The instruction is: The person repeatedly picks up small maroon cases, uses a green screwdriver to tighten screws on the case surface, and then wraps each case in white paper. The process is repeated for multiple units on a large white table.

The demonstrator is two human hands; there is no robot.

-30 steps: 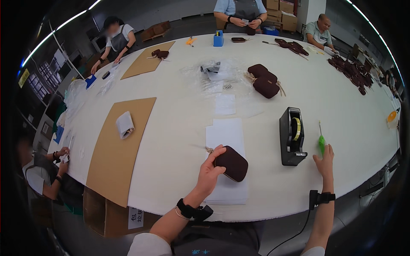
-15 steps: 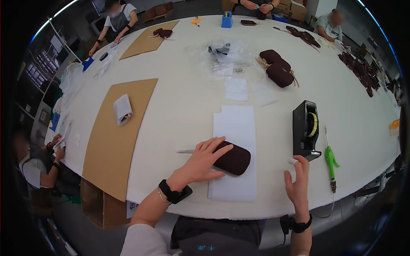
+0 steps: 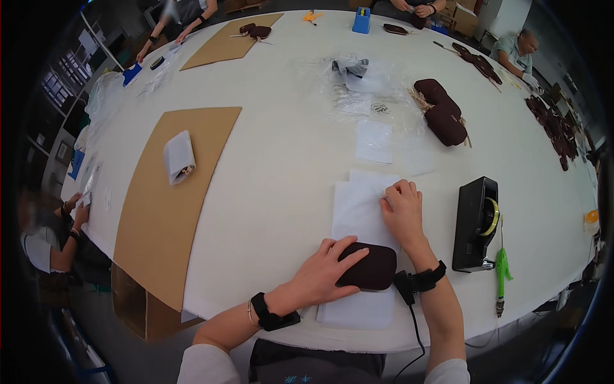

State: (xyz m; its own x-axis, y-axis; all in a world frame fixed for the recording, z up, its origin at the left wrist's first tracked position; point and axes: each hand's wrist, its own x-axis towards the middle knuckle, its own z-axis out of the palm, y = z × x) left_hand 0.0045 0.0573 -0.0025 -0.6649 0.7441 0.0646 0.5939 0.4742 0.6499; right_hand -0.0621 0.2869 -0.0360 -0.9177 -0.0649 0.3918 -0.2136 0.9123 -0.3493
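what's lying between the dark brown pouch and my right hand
In the head view, only the white paper sheet lies between the dark brown pouch and your right hand.

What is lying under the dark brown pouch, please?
White tissue paper lies under the dark brown pouch, with the left hand on top. Anything directly beneath stays covered.

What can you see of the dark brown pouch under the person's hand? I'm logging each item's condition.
The dark brown pouch is a rounded oblong case, matte, looking like soft leather or fabric, and seems closed and undamaged. It lies flat and crosswise on the near end of a white paper sheet on the white table. The left hand rests on its left end, fingers spread over the top. The right hand is off it, on the sheet's far part.
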